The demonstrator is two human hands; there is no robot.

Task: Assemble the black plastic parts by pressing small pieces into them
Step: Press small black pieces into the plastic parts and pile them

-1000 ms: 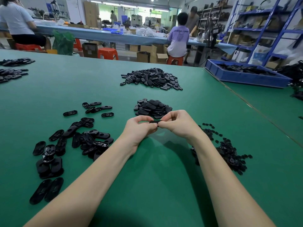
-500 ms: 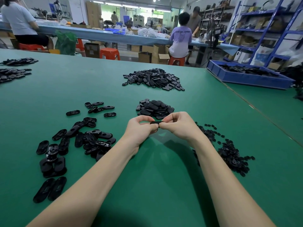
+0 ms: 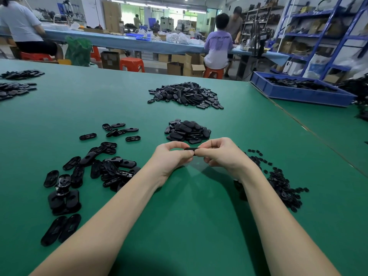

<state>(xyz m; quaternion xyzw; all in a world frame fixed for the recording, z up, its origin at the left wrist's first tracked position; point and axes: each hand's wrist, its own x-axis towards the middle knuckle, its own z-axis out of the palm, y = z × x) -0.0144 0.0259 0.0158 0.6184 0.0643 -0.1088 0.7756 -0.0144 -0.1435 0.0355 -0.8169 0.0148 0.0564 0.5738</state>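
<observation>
Both hands met over the green table (image 3: 199, 226), near centre. The left hand (image 3: 171, 156) & right hand (image 3: 221, 154) each pinched one black plastic part (image 3: 190, 149) between thumb & curled fingers, so both were closed on the same piece, held just above the mat. Only its top edge showed, as a thin dark strip running left-right between the two sets of fingertips. Long axis thus lay across the body, one end in each hand, roughly level. Whether a small piece was already seated in it couldn't be told; the fingers hid that face.

The relation that mattered: the part sat dead between the hands, neither nearer than the other, w/ thumbs on the near side & fingers on the far side. Judging by that, the pressing step looked in hand, squeeze coming front-to-back across the short axis.

Supplies around: small pieces (image 3: 282, 184) in a scatter near right, just beside the right wrist, so the right hand would reach them easiest. A pile of unassembled shells (image 3: 188, 132) lay just beyond the hands. Loose parts (image 3: 103, 164) spread near left, closest to the left hand, prob. the finished lot, though that's a guess. A bigger heap (image 3: 186, 95) sat farther off, well apart.
</observation>
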